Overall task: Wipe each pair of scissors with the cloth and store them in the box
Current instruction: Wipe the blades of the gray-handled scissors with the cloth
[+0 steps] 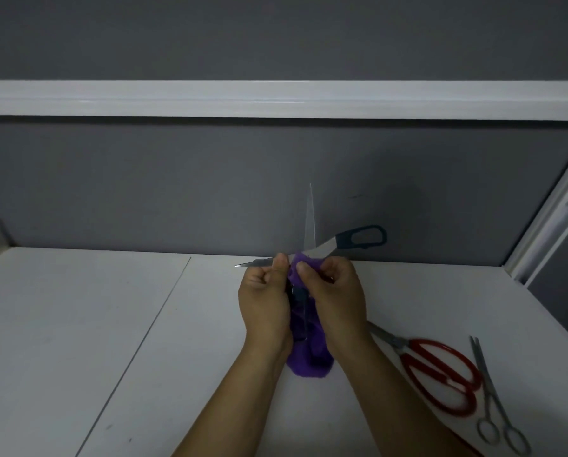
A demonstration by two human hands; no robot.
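Above the middle of the white table (78, 324), both hands are raised and work on one pair of dark-handled scissors (325, 250).

- Scissors: spread wide open. One blade points straight up in front of the grey partition (144, 192). The other blade runs leftward, its tip showing past the left thumb. One dark handle loop sticks out to the upper right; the second handle sits low between the two hands, mostly hidden.
- Left hand (266, 301): fingers curled into the palm, thumb up against the leftward blade. It grips the scissors, though the exact hold on the lower handle is hidden.
- Right hand (337, 291): fingers curled, pinching a fold of the purple cloth (309, 357) against the blade near the pivot.
- Cloth: bunched round the pivot; the rest hangs down between the wrists, and whether its lower end touches the table cannot be told.
- Red-handled scissors (441, 374): flat on the table to the right of the right forearm, blades partly behind it.
- Small silver scissors (493, 407): just right of the red pair, blades closed, loops nearest the camera.
- White rail (276, 98): crosses the partition above.
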